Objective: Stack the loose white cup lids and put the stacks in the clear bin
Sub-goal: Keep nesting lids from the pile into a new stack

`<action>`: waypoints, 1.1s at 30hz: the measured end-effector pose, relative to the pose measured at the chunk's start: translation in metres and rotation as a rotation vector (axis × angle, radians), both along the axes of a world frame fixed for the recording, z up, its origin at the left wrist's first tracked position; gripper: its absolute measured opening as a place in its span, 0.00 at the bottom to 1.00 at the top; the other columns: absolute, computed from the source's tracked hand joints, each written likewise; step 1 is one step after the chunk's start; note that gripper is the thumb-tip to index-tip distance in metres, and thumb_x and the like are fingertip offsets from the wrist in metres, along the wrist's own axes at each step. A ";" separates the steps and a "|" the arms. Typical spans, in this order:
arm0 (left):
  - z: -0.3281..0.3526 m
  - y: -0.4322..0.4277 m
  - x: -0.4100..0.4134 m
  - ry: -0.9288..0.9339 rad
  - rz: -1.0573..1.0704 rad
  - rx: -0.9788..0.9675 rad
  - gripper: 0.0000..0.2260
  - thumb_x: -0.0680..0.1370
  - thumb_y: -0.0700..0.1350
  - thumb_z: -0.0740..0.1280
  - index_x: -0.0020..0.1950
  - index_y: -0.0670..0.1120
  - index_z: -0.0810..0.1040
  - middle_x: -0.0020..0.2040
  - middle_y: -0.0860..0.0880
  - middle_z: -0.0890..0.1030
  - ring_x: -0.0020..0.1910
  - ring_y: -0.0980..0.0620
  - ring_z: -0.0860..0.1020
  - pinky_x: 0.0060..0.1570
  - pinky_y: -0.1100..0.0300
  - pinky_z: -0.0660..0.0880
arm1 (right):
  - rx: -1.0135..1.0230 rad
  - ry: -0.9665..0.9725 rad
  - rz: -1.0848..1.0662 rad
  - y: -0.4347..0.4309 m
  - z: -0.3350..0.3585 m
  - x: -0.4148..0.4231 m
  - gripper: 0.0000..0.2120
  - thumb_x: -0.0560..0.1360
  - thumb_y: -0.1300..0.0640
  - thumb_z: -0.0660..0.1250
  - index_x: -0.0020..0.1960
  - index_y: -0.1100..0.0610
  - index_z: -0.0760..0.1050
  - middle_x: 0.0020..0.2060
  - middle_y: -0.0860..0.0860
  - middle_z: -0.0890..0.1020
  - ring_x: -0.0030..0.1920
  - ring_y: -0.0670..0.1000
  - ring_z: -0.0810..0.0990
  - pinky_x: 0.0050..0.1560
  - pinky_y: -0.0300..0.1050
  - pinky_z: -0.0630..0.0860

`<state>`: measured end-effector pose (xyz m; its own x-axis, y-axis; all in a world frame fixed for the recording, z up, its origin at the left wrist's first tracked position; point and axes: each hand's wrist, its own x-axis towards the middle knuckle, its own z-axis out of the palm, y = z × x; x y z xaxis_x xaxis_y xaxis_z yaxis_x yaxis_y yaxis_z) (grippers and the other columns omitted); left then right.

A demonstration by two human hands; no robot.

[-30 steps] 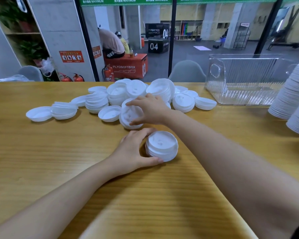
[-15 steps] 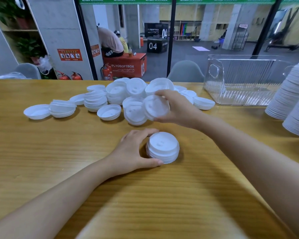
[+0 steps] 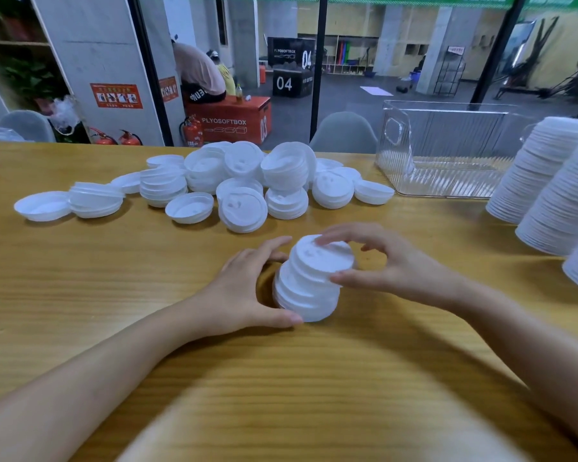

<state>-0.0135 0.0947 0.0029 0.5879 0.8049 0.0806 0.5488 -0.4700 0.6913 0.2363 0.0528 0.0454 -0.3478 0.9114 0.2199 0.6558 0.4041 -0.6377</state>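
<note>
While left hand (image 3: 241,295) cups one lid stack (image 3: 306,295), right hand (image 3: 394,266) pinches its top lid (image 3: 324,256), one clear bin (image 3: 447,181)

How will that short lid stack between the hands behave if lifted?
Probably light: it is thin white plastic, and the left hand holds the lid stack by thumb and fingertips alone. Likely to shear or topple: its top sits skewed, not nested flush, under the right hand.
</note>
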 end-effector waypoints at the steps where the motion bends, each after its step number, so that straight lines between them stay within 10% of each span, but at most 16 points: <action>1: -0.002 0.001 0.000 -0.014 0.002 -0.002 0.48 0.58 0.67 0.76 0.72 0.71 0.55 0.69 0.65 0.69 0.74 0.59 0.62 0.75 0.50 0.58 | 0.022 -0.010 0.019 0.001 -0.002 -0.004 0.21 0.69 0.44 0.76 0.61 0.41 0.78 0.61 0.32 0.76 0.65 0.36 0.68 0.62 0.27 0.62; 22: -0.002 0.001 -0.003 -0.030 -0.004 0.016 0.42 0.59 0.69 0.74 0.69 0.74 0.57 0.66 0.66 0.70 0.72 0.59 0.64 0.74 0.51 0.60 | 0.048 -0.007 0.063 0.005 -0.030 -0.010 0.24 0.66 0.33 0.68 0.61 0.33 0.74 0.66 0.33 0.72 0.68 0.39 0.66 0.71 0.45 0.64; 29: 0.000 0.002 -0.002 -0.124 -0.029 0.018 0.40 0.61 0.61 0.80 0.69 0.66 0.66 0.64 0.59 0.74 0.66 0.70 0.68 0.62 0.78 0.60 | 0.111 0.102 -0.088 0.011 -0.043 -0.006 0.23 0.75 0.35 0.58 0.65 0.44 0.74 0.61 0.40 0.76 0.62 0.42 0.70 0.65 0.45 0.71; 33: -0.002 0.003 0.003 -0.138 0.039 0.123 0.34 0.67 0.52 0.79 0.70 0.58 0.69 0.58 0.61 0.75 0.63 0.65 0.72 0.61 0.74 0.63 | 0.204 0.066 -0.154 0.013 -0.045 -0.005 0.26 0.76 0.37 0.53 0.66 0.49 0.75 0.60 0.42 0.76 0.58 0.40 0.69 0.68 0.55 0.67</action>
